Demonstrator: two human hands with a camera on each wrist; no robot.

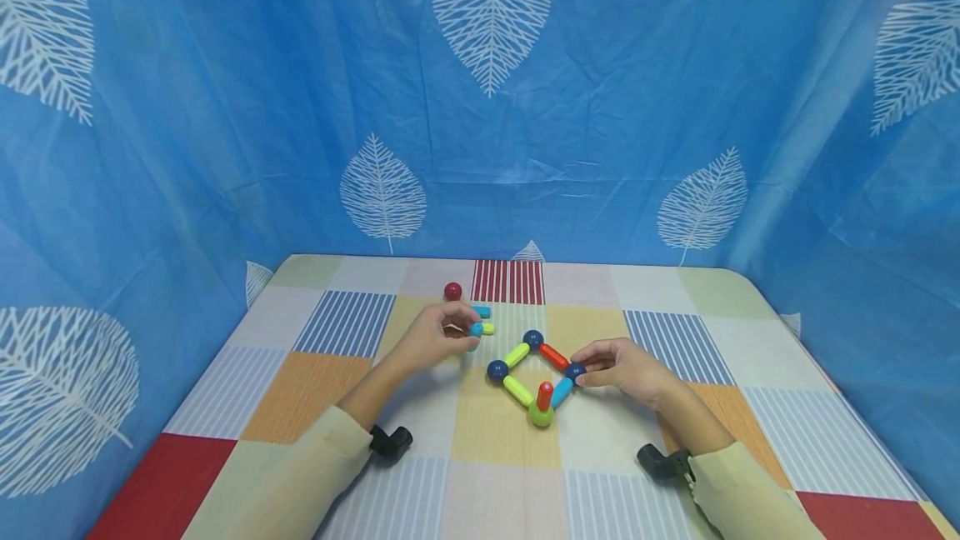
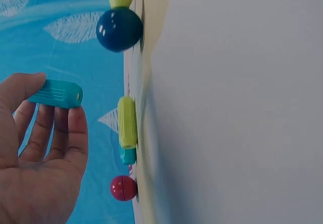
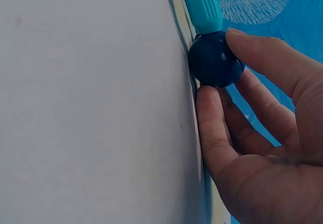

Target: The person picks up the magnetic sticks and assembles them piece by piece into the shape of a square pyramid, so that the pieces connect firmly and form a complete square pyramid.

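My left hand [image 1: 435, 335] pinches a light blue magnetic rod [image 2: 58, 94] between thumb and fingertips, held above the table. In the middle lies a four-sided frame of rods and balls. Its right corner is a dark blue ball [image 3: 214, 60], gripped by the thumb and fingers of my right hand [image 1: 628, 369]. A red rod [image 1: 554, 357] and a blue rod [image 1: 562, 392] meet at that ball. Two yellow-green rods [image 1: 518, 391] make the left sides, joined by another dark blue ball [image 1: 497, 371]. On the green ball [image 1: 541, 416] at the near corner, a short red rod [image 1: 545, 395] stands up.
Past my left hand lie a loose red ball [image 1: 453, 291], a blue rod [image 1: 482, 312] and a yellow-green rod [image 1: 488, 328]. The patchwork-covered table [image 1: 510, 498] is bordered by a blue leaf-print curtain [image 1: 600, 107] at the back and sides.
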